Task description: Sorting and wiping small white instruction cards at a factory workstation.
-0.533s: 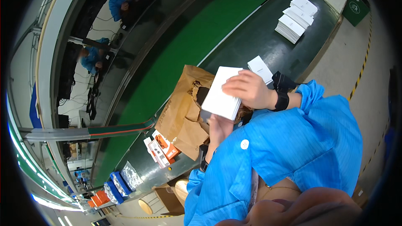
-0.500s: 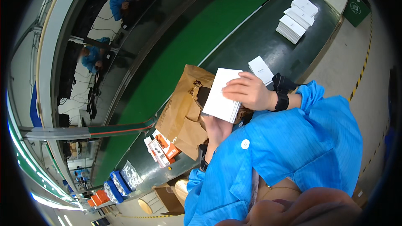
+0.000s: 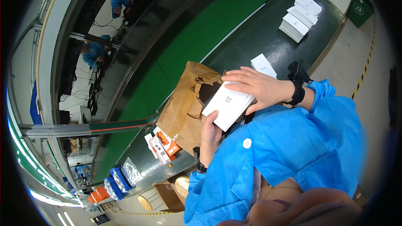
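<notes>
Between my two hands is a stack of white booklets [image 3: 228, 108], with a small dark printed square on its top face. My left hand [image 3: 210, 130] grips its near lower corner, thumb on top. Across the far end lies my right hand [image 3: 261, 87], its fingers wrapped over the edge. Just behind and left of the stack stands a torn brown paper bag [image 3: 178, 111], its dark opening facing the stack. Beyond my right hand, a smaller pile of white booklets [image 3: 263, 65] rests on the dark green table.
Several more white booklet stacks [image 3: 293, 27] stand at the table's far right. Orange and white boxes [image 3: 163, 144] lie left of the bag, with blue bins [image 3: 119, 180] farther left. A green belt [image 3: 167, 58] runs behind the table. People in blue work across from it.
The stack has turned to show a face with a printed square and has tilted lower. My right hand has shifted to its far end; my left thumb now lies on top.
</notes>
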`<state>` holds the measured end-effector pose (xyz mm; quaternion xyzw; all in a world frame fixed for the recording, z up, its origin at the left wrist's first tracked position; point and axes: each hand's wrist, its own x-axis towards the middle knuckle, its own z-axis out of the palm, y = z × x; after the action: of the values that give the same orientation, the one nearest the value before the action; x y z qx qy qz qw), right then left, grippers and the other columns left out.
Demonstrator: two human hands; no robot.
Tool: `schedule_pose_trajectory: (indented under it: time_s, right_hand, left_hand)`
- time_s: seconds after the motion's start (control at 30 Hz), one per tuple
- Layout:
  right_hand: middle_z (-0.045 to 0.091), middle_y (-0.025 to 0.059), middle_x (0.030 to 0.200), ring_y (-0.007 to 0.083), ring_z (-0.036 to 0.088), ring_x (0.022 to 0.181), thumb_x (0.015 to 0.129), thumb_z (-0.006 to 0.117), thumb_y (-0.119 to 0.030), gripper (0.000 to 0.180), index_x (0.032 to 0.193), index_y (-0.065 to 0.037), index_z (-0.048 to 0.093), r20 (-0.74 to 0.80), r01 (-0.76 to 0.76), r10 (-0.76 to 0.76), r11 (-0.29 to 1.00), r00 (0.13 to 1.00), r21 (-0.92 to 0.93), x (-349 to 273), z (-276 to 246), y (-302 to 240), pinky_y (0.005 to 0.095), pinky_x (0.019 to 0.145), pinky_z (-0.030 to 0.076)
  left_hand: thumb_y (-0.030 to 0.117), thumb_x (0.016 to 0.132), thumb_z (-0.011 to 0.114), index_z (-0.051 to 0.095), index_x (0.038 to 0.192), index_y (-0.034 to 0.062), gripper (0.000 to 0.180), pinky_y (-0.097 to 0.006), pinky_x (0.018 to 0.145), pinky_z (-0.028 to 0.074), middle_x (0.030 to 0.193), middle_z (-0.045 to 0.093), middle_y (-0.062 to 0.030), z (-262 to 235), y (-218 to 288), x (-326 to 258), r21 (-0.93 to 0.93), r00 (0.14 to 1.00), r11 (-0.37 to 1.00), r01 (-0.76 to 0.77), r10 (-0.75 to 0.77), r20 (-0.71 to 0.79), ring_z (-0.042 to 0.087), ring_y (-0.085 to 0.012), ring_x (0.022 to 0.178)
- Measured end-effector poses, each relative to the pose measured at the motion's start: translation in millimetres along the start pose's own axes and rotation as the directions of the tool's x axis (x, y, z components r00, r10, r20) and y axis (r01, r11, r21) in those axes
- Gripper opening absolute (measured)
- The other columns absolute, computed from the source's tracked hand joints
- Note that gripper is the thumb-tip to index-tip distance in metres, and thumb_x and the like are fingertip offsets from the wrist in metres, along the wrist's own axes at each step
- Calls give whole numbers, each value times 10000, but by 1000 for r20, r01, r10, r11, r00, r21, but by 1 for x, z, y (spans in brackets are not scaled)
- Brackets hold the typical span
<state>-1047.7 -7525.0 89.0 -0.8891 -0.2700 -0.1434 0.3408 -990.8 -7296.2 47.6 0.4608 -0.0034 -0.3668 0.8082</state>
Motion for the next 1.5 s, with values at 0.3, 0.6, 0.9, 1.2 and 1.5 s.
schedule_pose_trajectory:
  time_s: [0.3,0.6,0.9,1.2,1.5]
  right_hand:
    - [440,182,1157,331,431,1039,646,659,-342,680,1156,32,409,60,-89,83,991,995,103,-12,29,12,374,874,378]
    - [449,183,1148,339,444,1025,679,637,-351,628,1140,23,431,-43,-166,170,983,984,83,-17,40,10,392,861,385]
    - [479,203,1136,351,474,1024,733,597,-352,511,1082,4,481,-5,-172,174,977,985,124,-20,34,15,398,861,381]
    - [496,194,1119,346,495,997,752,575,-348,469,1059,-5,490,107,-233,215,953,971,193,-17,24,16,389,843,394]
    - [586,163,927,325,569,835,810,520,-310,345,971,-5,506,107,-304,287,841,952,448,-20,24,22,356,739,444]
  left_hand:
    - [345,811,541,381,1175,-30,547,-355,845,428,1113,501,-143,-9,-4,5,6,994,994,112,-112,-21,519,-240,995]
    - [400,758,597,325,1206,-12,667,-271,720,503,1085,504,-109,-4,7,0,226,987,972,66,-96,125,542,-189,945]
    - [395,710,657,349,1184,9,685,-257,707,501,1075,512,-85,-8,6,0,265,979,963,41,-92,183,541,-163,941]
    - [430,651,698,349,1190,12,767,-235,682,490,1066,511,-74,-5,5,-1,306,980,950,56,-111,166,539,-145,916]
    - [301,675,698,355,1188,8,683,-239,681,485,1060,516,-76,-2,8,-3,385,980,919,80,-143,139,539,-151,915]
